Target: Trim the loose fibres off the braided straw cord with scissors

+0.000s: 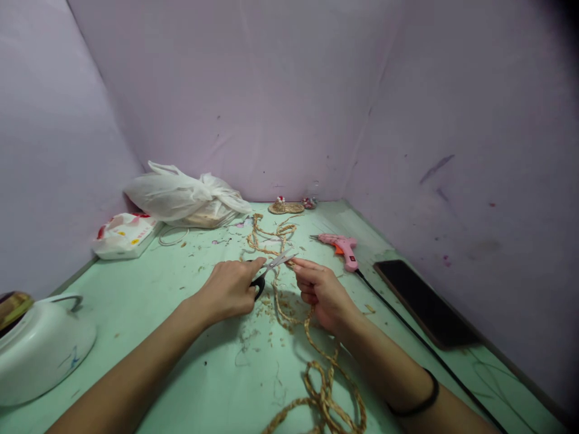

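In the head view, my left hand (230,288) is closed round the black handles of a pair of scissors (277,261), whose blades are slightly apart and point right. The blades reach the fingertips of my right hand (322,292), which pinches a braided straw rope (281,310) near them. Exactly where the rope meets the blades is too small to tell. One stretch of the rope runs away toward the back of the table, and looser loops lie below my right forearm.
Around the green table (158,319) are a pink glue gun (341,244) with a black cord, a dark phone (423,301), a white plastic bag (181,196), a tissue pack (126,235), a white pot (45,349) and a small woven piece (286,208). Straw scraps litter the middle.
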Action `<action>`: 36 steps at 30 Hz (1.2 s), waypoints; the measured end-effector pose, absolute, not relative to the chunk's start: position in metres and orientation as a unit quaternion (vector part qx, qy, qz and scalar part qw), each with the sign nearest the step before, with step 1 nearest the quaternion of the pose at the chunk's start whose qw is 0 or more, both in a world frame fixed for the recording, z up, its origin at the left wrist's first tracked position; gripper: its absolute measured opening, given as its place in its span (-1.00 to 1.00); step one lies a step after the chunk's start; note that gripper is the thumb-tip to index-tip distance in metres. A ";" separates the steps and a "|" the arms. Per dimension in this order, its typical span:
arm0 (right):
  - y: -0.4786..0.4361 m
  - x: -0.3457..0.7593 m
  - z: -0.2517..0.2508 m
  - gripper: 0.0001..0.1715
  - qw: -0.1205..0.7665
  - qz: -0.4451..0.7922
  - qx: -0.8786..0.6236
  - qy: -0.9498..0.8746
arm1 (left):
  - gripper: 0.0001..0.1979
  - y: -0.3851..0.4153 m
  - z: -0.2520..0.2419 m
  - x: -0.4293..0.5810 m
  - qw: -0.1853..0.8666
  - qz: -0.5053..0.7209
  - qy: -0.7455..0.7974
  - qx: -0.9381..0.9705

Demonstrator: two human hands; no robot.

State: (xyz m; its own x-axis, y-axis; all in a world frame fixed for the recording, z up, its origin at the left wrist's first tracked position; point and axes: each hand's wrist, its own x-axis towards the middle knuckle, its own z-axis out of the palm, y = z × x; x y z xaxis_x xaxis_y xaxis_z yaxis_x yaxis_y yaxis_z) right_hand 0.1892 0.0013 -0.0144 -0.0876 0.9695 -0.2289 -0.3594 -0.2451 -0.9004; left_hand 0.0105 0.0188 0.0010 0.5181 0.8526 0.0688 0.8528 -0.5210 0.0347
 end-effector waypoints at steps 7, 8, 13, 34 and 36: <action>0.002 0.189 -0.014 -0.61 0.515 0.623 -0.474 -0.350 | -0.56 0.019 0.003 0.010 0.006 -0.025 -0.486 -0.873; 0.002 0.189 -0.014 -0.58 0.514 0.618 -0.478 -0.353 | -0.58 0.019 0.004 0.010 0.003 -0.024 -0.486 -0.873; 0.002 0.190 -0.014 -0.52 0.521 0.598 -0.492 -0.361 | -0.77 0.022 0.011 0.005 -0.087 -0.063 -0.498 -0.860; -0.003 0.177 -0.030 -0.85 0.390 0.711 -0.445 -0.379 | -0.59 0.034 -0.025 0.035 -0.551 -0.511 -0.537 -0.383; -0.002 0.177 -0.029 -0.85 0.405 0.710 -0.437 -0.375 | -0.58 0.032 -0.024 0.036 -0.538 -0.526 -0.529 -0.391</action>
